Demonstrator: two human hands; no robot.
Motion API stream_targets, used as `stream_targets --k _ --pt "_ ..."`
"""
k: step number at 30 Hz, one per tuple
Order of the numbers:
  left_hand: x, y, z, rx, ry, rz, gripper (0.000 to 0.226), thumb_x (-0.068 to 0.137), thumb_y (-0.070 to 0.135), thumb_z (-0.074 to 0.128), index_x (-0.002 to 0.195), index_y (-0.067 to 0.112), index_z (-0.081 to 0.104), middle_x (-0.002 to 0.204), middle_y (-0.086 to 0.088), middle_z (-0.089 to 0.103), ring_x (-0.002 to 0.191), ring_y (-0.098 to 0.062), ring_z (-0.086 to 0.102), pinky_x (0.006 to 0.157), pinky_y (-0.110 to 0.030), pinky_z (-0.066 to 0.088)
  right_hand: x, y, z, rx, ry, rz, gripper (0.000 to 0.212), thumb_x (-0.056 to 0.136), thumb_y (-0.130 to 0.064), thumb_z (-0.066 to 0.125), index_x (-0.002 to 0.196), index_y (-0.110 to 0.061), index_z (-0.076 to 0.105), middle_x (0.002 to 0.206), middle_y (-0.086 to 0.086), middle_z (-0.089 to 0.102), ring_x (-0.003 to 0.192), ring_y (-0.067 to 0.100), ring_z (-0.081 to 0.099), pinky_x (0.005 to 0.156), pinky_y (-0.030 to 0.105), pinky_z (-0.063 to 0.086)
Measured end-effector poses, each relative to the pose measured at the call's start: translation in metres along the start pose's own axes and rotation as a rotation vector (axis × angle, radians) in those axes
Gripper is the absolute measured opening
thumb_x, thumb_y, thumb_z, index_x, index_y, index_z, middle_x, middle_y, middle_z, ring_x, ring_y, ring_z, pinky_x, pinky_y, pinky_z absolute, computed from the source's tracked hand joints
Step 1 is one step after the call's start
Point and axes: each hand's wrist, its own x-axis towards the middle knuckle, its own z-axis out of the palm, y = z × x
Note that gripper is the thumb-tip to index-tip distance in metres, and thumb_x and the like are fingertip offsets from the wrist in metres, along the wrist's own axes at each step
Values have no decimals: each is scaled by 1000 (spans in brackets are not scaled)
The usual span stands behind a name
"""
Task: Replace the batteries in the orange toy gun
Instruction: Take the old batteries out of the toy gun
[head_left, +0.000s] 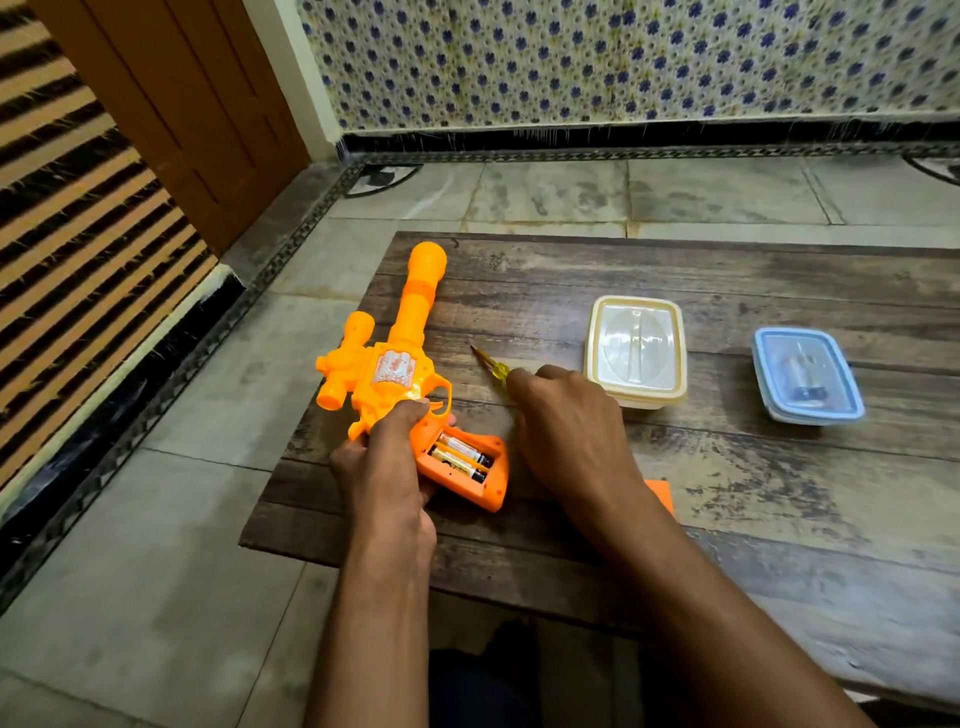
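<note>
The orange plastic toy gun (387, 358) lies on its side at the near left corner of the dark, weathered wooden board (727, 467), barrel pointing away from the person and the grip nearest them. The left hand (387, 462) is closed around the body just behind the trigger guard, evidently to pin the toy flat and keep the grip turned upward. The battery compartment in the grip is uncovered, and two cylindrical batteries (460, 457) with pale labels and black ends sit side by side inside it. A flat orange piece (661, 493), partly hidden behind the right wrist, rests on the board and is probably the removed cover, though this cannot be confirmed. The right hand (563, 410) is lowered onto the board with its fingers curled over the yellow translucent handle of a small screwdriver (493, 366), whose shaft points away toward the far left; whether the tool is gripped or merely resting under the fingers cannot be told. To the right stand two lidded plastic containers: a cream-rimmed clear rectangular box (635, 353) just beside the right hand, and a blue-rimmed clear box (808, 375) further right with some small dark items inside, too blurred to identify. Judged from this layout, the cover stage is complete and the batteries are not yet lifted out.
</note>
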Motion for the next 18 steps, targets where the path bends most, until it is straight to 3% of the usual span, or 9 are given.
stream_targets --k 1,2,4,6,9,12,18 --pt "0 0 -1 0 2 -1 27 85 10 70 112 11 71 92 -18 79 80 -30 79 83 -55 62 -4 -1 -2 37 50 -8 52 88 -39 28 112 -7 61 100 19 65 90 43 64 61 36 32" --pt "-1 0 -1 -5 5 -4 26 84 10 70 110 12 71 91 -17 79 79 -29 79 82 -53 62 -6 -2 -1 66 120 -19 47 87 -35 30 109 -6 61 94 19 65 84 44 64 58 36 33" --pt "-1 -2 0 -18 15 -10 20 84 10 71 103 17 70 91 -16 79 78 -28 79 83 -52 62 -10 -3 -1 120 232 -21 18 86 -10 55 102 -5 63 83 18 64 71 44 63 51 35 38" --pt "-2 -4 2 -24 20 -16 20 83 12 72 101 20 67 89 -13 80 79 -28 79 83 -51 62 -15 -3 1 203 333 -6 20 82 4 66 100 -4 67 81 17 66 64 42 63 48 40 49" --pt "-1 -5 5 -43 29 -26 37 81 13 75 116 17 62 91 -13 80 79 -28 79 80 -50 63 -25 2 -5 336 502 -45 17 88 2 70 104 -3 73 91 14 73 74 34 69 56 45 57" --pt "2 -6 6 -44 31 -32 49 80 13 74 125 14 57 99 -18 78 85 -32 78 79 -53 63 -31 7 -14 385 620 -78 18 88 3 74 105 -2 74 96 10 74 81 24 71 65 37 58" --pt "3 -6 8 -36 23 -41 54 80 16 73 131 9 55 92 -16 79 83 -30 79 83 -55 62 -30 16 -16 371 677 -122 18 91 2 71 109 0 75 98 11 72 84 22 70 70 32 56"
